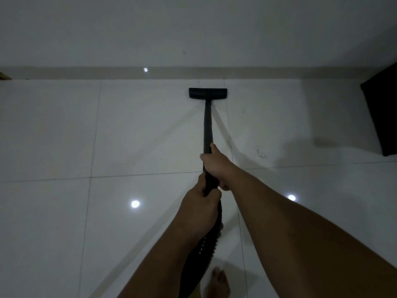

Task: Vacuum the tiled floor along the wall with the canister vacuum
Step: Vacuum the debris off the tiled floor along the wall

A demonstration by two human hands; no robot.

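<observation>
A black vacuum wand [208, 123] runs away from me to a flat black floor nozzle [207, 93], which rests on the glossy white tiled floor [139, 130] a short way from the skirting at the foot of the wall [193, 33]. My right hand [214, 163] grips the wand higher up. My left hand [198, 206] is closed around the handle just below it. The ribbed black hose [202, 248] drops from the handle under my left forearm. The canister is out of view.
A dark piece of furniture [380, 117] stands against the wall at the right. A wooden corner [4, 75] shows at the far left by the skirting. A small smudge [261, 153] marks the tile right of the wand. My bare foot [218, 280] is at the bottom.
</observation>
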